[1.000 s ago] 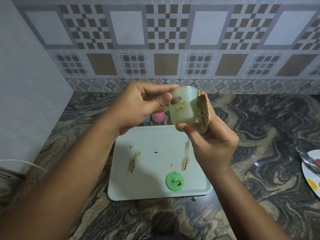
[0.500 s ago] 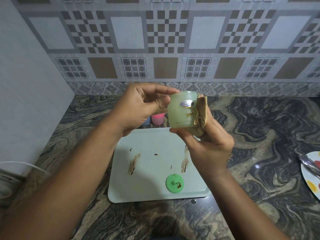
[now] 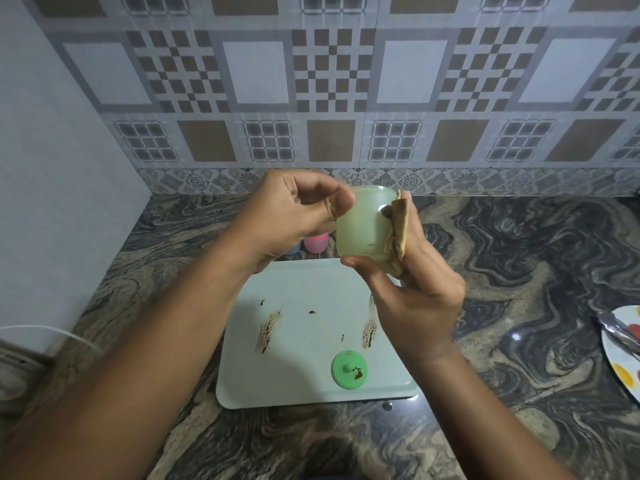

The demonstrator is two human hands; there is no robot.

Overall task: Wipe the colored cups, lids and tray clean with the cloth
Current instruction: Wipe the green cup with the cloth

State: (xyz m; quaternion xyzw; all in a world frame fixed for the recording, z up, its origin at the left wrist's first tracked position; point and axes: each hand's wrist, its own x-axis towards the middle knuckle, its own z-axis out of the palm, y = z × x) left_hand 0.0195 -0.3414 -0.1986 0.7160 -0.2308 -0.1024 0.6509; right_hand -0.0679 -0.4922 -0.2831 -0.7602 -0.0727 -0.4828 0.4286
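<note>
You've rotated the translucent green cup (image 3: 363, 225); your left hand (image 3: 287, 216) pinches its rim, your right hand (image 3: 415, 289) presses the tan cloth (image 3: 398, 233) at its 3 o'clock side.

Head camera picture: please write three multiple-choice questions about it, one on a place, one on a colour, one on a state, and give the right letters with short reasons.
1. Where does the green lid lie?
A. on the tray, near its front edge
B. on the counter, beside the plate
C. on top of the cup

2. What colour is the cup held in the hands?
A. red
B. pale green
C. dark blue

3. What is the state of the tray?
A. wiped clean
B. streaked with brown smears
C. covered by the cloth

Answers:
1 A: the lid rests on the tray surface near the front edge.
2 B: the cup between the left hand and right hand is pale green.
3 B: brown streaks mark it, while the cloth is pressed against the cup.
</note>
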